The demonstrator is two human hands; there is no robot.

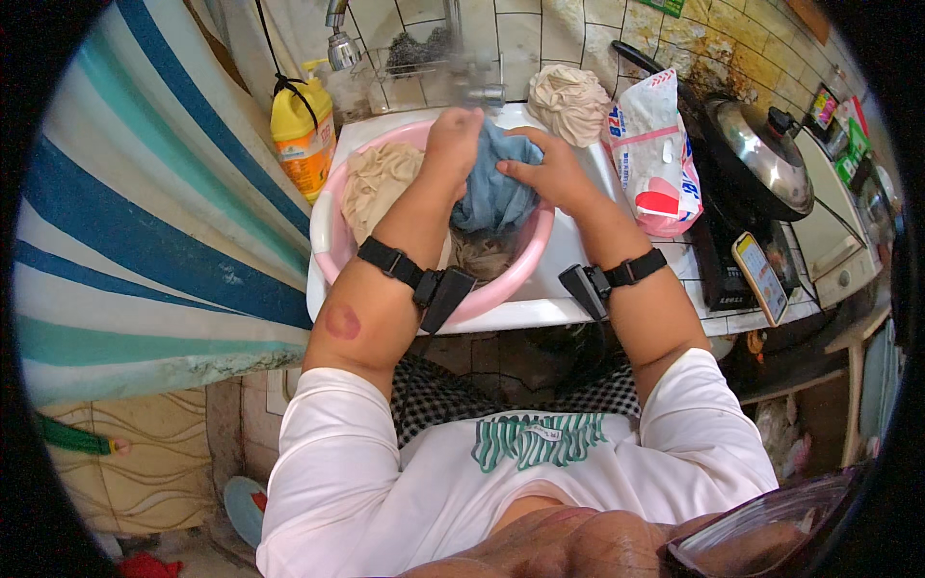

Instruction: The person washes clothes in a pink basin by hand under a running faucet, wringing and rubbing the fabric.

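My left hand (454,148) is closed on the upper left part of a wet-looking blue cloth (497,189). My right hand (543,165) lies against the cloth's upper right side, thumb and fingers spread around a fold of it. The blue cloth is over the right half of a pink plastic basin (531,253), which stands in a white sink. A bunched beige cloth (379,180) fills the basin's left side, and a darker grey-brown cloth (485,259) shows low in the basin. Behind my hands is a metal faucet (485,94).
A twisted cream cloth (569,102) rests at the sink's back right corner, beside a detergent bag (654,159). Further right are a lidded wok (759,155) and a propped phone (760,278). A yellow jug (303,137) and a striped curtain (166,217) are at left.
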